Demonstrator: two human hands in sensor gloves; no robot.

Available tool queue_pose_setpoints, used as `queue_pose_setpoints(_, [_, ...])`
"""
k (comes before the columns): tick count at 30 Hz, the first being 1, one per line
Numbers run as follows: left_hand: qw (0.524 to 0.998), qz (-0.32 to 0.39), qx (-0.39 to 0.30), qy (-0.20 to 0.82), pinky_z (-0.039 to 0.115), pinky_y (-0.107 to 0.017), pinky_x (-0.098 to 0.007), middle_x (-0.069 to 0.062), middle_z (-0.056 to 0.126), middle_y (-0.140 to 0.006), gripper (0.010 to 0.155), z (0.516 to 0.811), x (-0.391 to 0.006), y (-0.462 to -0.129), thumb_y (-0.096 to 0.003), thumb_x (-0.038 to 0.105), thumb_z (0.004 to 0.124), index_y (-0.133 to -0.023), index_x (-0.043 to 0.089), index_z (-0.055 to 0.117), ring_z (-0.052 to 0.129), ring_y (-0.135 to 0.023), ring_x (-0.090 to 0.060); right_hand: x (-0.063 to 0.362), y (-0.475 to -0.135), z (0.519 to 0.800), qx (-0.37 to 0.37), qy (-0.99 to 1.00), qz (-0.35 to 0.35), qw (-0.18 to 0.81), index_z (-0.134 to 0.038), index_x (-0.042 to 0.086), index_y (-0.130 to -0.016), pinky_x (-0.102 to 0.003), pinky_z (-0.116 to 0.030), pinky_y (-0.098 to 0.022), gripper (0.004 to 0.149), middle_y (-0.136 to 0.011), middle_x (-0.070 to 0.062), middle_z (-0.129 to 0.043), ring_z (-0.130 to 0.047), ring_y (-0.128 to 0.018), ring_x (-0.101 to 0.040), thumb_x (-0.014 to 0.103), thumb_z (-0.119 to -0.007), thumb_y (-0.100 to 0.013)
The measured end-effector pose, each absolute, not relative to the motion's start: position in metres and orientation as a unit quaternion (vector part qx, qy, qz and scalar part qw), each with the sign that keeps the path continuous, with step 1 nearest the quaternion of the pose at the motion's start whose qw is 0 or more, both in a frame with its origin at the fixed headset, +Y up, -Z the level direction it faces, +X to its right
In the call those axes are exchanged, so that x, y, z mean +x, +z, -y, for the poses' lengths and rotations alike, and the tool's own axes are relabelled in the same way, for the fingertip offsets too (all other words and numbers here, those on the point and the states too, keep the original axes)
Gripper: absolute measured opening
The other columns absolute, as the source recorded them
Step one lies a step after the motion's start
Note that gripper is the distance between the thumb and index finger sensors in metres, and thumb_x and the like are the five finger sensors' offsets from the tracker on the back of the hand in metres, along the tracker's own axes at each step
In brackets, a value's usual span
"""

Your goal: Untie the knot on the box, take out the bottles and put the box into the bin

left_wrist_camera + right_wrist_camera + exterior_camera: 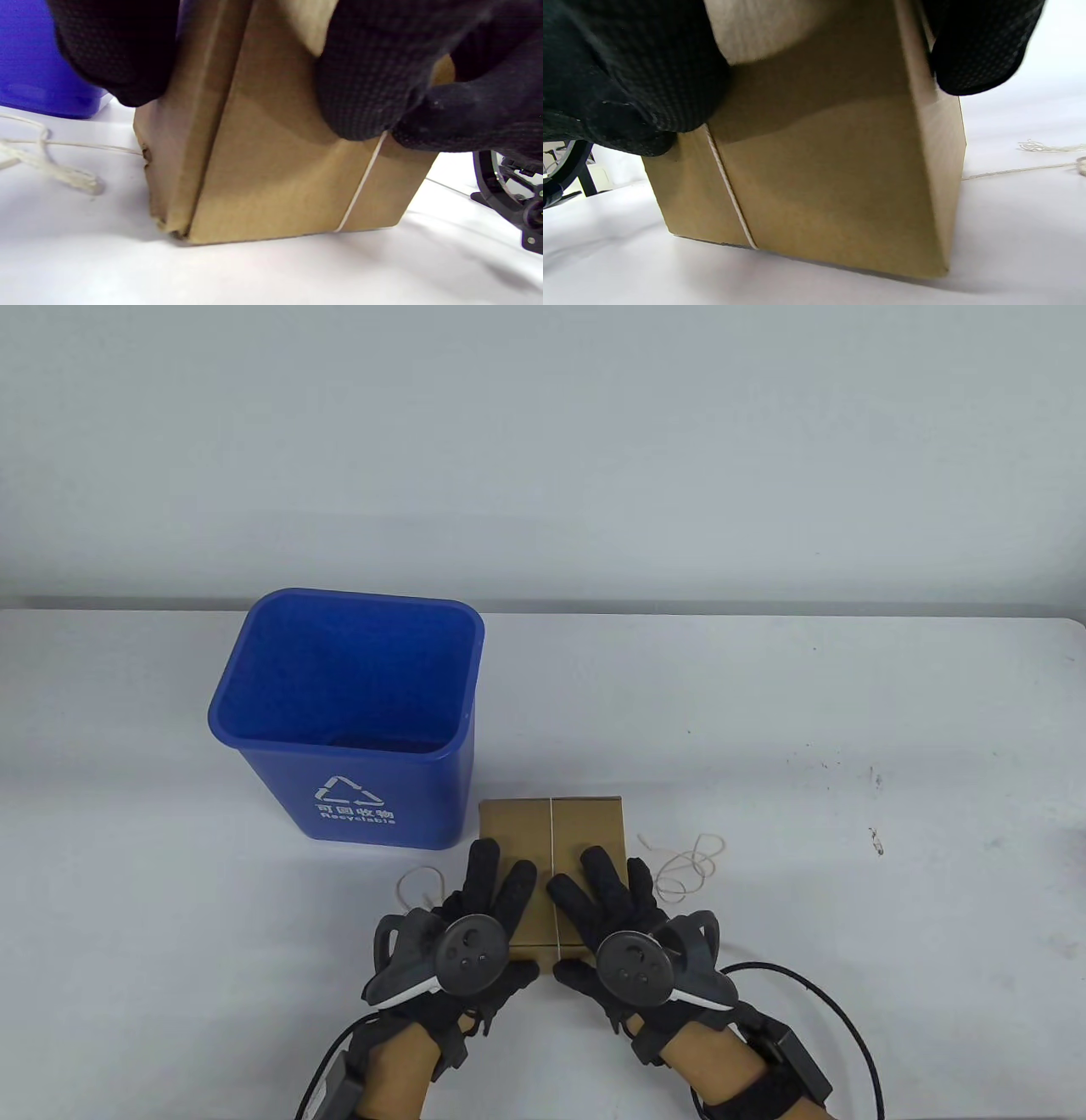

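Note:
A brown cardboard box (551,827) stands closed on the white table, just right of the blue bin (373,806). A thin white string (552,848) runs round its middle, over the top and down the front face (360,186) (729,190). My left hand (501,899) lies on the left half of the box top with its fingers (360,76) spread and straight. My right hand (607,891) lies the same way on the right half. Both thumbs sit at the front top edge beside the string. No bottles are in view.
Loose string loops lie on the table to the left (422,886) and right (691,861) of the box. The blue bin's mouth is open and tall beside the box. Small dark specks mark the table at the right (874,840).

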State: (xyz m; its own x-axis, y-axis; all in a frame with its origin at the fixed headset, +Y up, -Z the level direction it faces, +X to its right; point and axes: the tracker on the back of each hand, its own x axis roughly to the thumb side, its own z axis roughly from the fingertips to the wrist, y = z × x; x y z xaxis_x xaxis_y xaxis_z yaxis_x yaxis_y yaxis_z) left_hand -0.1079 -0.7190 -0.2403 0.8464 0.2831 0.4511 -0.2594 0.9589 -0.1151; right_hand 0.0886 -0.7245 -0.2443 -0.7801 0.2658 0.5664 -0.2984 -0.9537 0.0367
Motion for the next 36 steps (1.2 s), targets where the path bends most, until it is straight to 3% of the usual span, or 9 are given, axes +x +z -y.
queue_pose_setpoints(6, [0.954,0.259,0.020,0.147,0.077,-0.060,-0.061,-0.023,0.015,-0.116,0.100,0.707,-0.108,-0.235,-0.0427,0.049,0.091,-0.114,0.023,0.026,0.083,-0.078,-0.066,0.098,-0.243,0.711,0.289,0.934,0.036,0.205,-0.041,0.027,-0.106,-0.068,-0.067,-0.054,0.079,-0.112,-0.018,-0.024,-0.048,-0.083,-0.081,0.049,-0.084,-0.043])
queue_pose_setpoints(15, [0.954,0.258,0.023,0.150,0.077,-0.060,-0.061,-0.022,0.018,-0.117,0.099,0.705,-0.107,-0.233,-0.0435,0.048,0.091,-0.115,0.022,0.027,0.083,-0.078,-0.066,0.103,-0.245,0.711,0.271,0.916,0.040,0.292,-0.054,0.031,-0.101,-0.074,-0.059,-0.055,0.065,-0.112,-0.017,-0.030,-0.042,-0.083,-0.082,0.050,-0.080,-0.045])
queue_pose_setpoints(23, [0.953,0.261,0.013,0.151,0.077,-0.059,-0.061,-0.021,0.020,-0.117,0.096,0.707,-0.105,-0.234,-0.0442,0.048,0.089,-0.114,0.021,0.029,0.084,-0.077,-0.066,0.110,-0.248,0.714,0.228,0.885,0.024,0.404,-0.076,0.034,-0.083,-0.078,-0.047,-0.056,0.036,-0.112,-0.012,-0.039,-0.034,-0.085,-0.081,0.043,-0.079,-0.048])
queue_pose_setpoints(28, [0.955,0.257,0.009,0.149,0.076,-0.060,-0.060,-0.019,0.020,-0.117,0.097,0.707,-0.105,-0.234,-0.0443,0.049,0.088,-0.115,0.022,0.028,0.083,-0.078,-0.064,0.114,-0.251,0.716,0.215,0.876,0.008,0.431,-0.080,0.033,-0.080,-0.077,-0.045,-0.058,0.033,-0.112,-0.010,-0.040,-0.032,-0.087,-0.078,0.042,-0.079,-0.048])
queue_pose_setpoints(33, [0.956,0.248,-0.002,0.155,0.072,-0.062,-0.061,-0.016,0.017,-0.118,0.097,0.710,-0.110,-0.236,-0.0445,0.053,0.087,-0.115,0.025,0.025,0.078,-0.080,-0.064,0.126,-0.258,0.718,0.186,0.846,-0.004,0.500,-0.076,0.028,-0.081,-0.073,-0.051,-0.058,0.033,-0.109,-0.007,-0.054,-0.041,-0.088,-0.074,0.038,-0.074,-0.050])
queue_pose_setpoints(36, [0.957,0.243,-0.006,0.159,0.071,-0.063,-0.061,-0.015,0.016,-0.118,0.098,0.711,-0.114,-0.238,-0.0445,0.054,0.086,-0.114,0.026,0.024,0.077,-0.082,-0.064,0.136,-0.263,0.718,0.164,0.830,0.001,0.534,-0.074,0.026,-0.082,-0.067,-0.062,-0.057,0.033,-0.102,-0.005,-0.067,-0.055,-0.087,-0.070,0.036,-0.073,-0.050])
